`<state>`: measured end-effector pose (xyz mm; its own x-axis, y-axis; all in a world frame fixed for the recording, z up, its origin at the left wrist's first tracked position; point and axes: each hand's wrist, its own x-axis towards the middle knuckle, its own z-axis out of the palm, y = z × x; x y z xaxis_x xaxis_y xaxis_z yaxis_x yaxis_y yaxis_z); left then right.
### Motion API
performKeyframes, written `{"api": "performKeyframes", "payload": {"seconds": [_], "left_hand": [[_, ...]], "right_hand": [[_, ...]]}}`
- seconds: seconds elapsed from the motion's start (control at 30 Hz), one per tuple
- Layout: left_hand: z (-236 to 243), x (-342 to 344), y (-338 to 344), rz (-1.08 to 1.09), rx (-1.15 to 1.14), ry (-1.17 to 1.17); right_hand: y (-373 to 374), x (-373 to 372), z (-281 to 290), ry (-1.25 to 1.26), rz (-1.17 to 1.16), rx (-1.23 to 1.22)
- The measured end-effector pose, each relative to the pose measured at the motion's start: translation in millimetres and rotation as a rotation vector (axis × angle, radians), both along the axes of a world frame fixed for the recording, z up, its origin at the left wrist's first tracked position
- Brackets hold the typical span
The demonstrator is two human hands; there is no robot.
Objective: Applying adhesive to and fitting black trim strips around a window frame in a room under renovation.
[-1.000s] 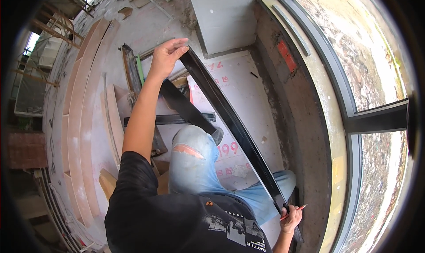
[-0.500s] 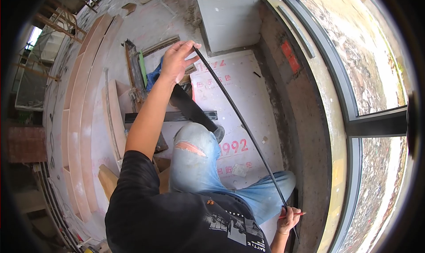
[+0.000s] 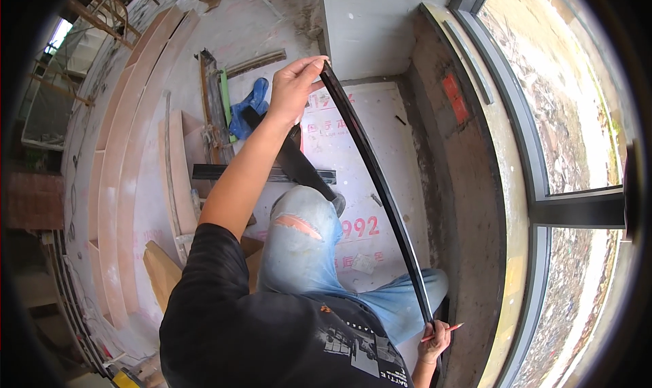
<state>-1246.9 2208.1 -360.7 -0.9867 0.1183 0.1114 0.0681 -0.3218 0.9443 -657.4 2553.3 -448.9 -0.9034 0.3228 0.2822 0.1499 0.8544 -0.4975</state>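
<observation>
A long, narrow black strip (image 3: 380, 187) slants across my lap from upper left to lower right. Its far end is pinched in the raised fingers of my left hand (image 3: 292, 92). Near my right knee, my right hand (image 3: 433, 344) closes round the strip's lower part and also keeps a red pencil (image 3: 452, 329) between its fingers. The strip's broad face and a lighter edge are visible. Below my left forearm, a wide black piece (image 3: 302, 164) slopes down beside my left knee, and a black bar (image 3: 217, 172) lies crosswise on the floor.
At my right runs a low concrete ledge (image 3: 475, 204) under a grey-framed window (image 3: 543, 211). Ahead stands a pale wall corner (image 3: 373, 31). A blue object (image 3: 248, 113), a green strip (image 3: 225, 99) and long wooden frames (image 3: 112, 204) lie at my left. Printed sheeting (image 3: 401, 150) covers the floor.
The strip has turned, so its broad face shows instead of a thin edge. My left hand has shifted slightly right in the picture, and the whole view has moved a little.
</observation>
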Motion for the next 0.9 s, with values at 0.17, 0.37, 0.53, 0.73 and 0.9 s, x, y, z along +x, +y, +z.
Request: {"api": "performKeyframes", "payload": {"seconds": [0.17,0.37,0.53,0.73,0.9], "left_hand": [[8,2,0,0.105,-0.381,0.195],[26,8,0,0.096,-0.44,0.373],[33,-1,-8,0.016,-0.465,0.336],[45,10,-24,-0.397,0.205,-0.111],[59,34,-20,-0.5,0.361,-0.12]], "right_hand": [[-1,5,4,-0.084,-0.034,-0.082],[-3,9,5,-0.084,-0.029,-0.131],[2,19,1,-0.105,-0.036,-0.128],[2,31,-6,-0.156,-0.074,-0.215],[-4,35,-16,-0.153,-0.111,-0.242]]}}
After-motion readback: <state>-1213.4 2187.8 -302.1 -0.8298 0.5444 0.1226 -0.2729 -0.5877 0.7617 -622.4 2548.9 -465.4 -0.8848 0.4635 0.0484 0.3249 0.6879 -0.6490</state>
